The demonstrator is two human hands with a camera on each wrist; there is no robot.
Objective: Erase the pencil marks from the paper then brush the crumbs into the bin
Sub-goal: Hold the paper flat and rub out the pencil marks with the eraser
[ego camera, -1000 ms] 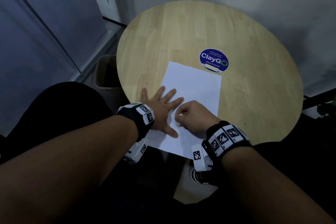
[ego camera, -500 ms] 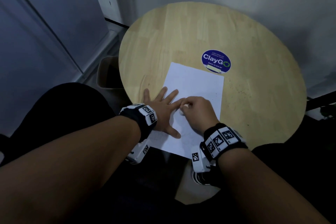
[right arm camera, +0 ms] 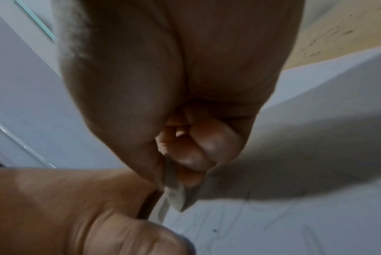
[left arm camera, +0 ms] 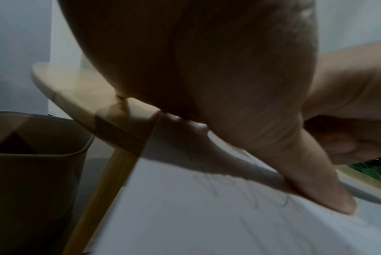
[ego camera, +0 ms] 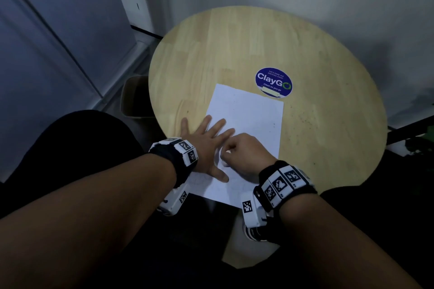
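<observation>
I see the round wooden table [ego camera: 234, 49] filling the head view. The bin [ego camera: 132, 98] stands on the floor at the table's 9 o'clock, just beside the rim. The paper [ego camera: 249, 119] lies at the table's 6 o'clock, its near edge overhanging the rim. My left hand [ego camera: 206, 145] rests flat on the paper's 8 o'clock area, fingers spread wide. My right hand [ego camera: 246, 152], at its 6 o'clock, has fingers curled, pinching an eraser [right arm camera: 174, 195] against faint pencil marks [left arm camera: 239, 188].
</observation>
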